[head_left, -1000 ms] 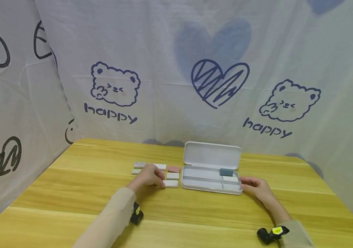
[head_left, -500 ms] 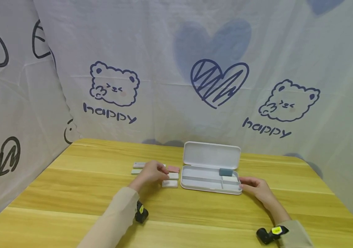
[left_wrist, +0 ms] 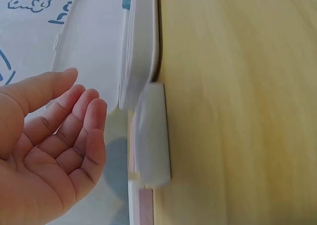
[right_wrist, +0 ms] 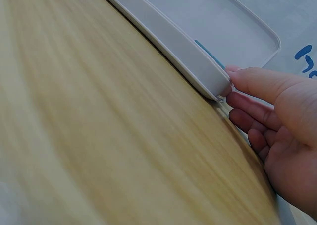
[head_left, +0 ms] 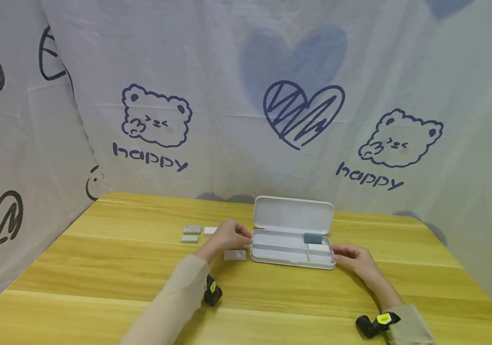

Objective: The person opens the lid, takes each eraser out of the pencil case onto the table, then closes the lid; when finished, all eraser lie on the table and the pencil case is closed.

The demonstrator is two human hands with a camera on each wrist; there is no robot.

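An open white pencil case [head_left: 289, 262] with divided compartments lies on the table, its lid raised behind. A dark blue-green block [head_left: 313, 238] and a cream block [head_left: 319, 247] lie in its right compartments. My left hand [head_left: 230, 235] hovers at the case's left end, its fingers loosely curled. In the left wrist view, nothing shows between thumb and fingers. Just in front of it lies a white block [head_left: 235, 255], like an eraser; the hand hides blocks behind it. My right hand [head_left: 358, 262] holds the case's right end, thumb at the rim and fingers against the end wall.
Left of the left hand lie a grey block [head_left: 192, 229], a pale green block [head_left: 189, 238] and a partly hidden white block [head_left: 210, 231]. A pink block [left_wrist: 146, 205] shows in the left wrist view. A printed cloth [head_left: 228, 158] hangs behind the table.
My left hand has moved right, from the white blocks to the case's left end, and now covers the pink block in the head view. The right hand stays at the case.
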